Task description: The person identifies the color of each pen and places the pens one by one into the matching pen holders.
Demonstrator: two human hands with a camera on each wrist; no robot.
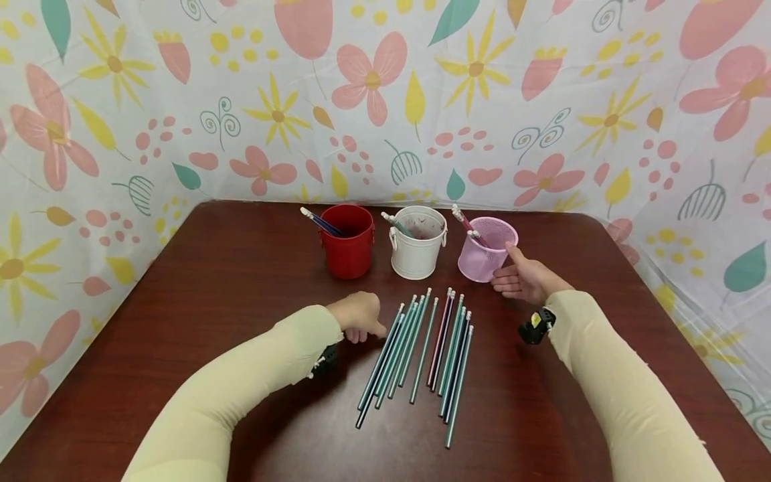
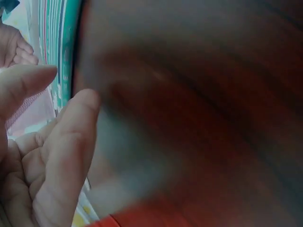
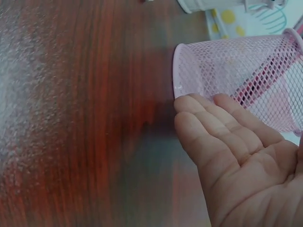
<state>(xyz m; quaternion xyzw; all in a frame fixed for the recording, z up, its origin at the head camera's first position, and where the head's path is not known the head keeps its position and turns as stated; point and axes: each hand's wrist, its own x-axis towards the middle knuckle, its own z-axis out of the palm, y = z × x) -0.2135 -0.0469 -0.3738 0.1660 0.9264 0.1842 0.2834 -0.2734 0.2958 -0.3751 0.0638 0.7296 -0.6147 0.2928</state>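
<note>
My right hand [image 1: 523, 278] is at the right side of a pink mesh pencil cup [image 1: 480, 262], its thumb by the rim. In the right wrist view the fingers [image 3: 218, 130] are extended along the cup's wall; whether they touch it I cannot tell. Pink-red pencils [image 1: 466, 221] lean inside that cup. My left hand [image 1: 359, 313] hovers beside the left group of teal and dark blue pencils [image 1: 400, 355] on the table. Between its thumb and forefinger [image 2: 71, 156] there is a gap holding nothing. A second pencil group [image 1: 452, 365] lies to the right.
A red bucket [image 1: 347, 258] with dark blue pencils [image 1: 322, 221] and a white bucket [image 1: 415, 261] with green pencils [image 1: 397, 224] stand left of the pink cup. The brown table [image 1: 253, 268] backs onto a flower-patterned cloth [image 1: 385, 147].
</note>
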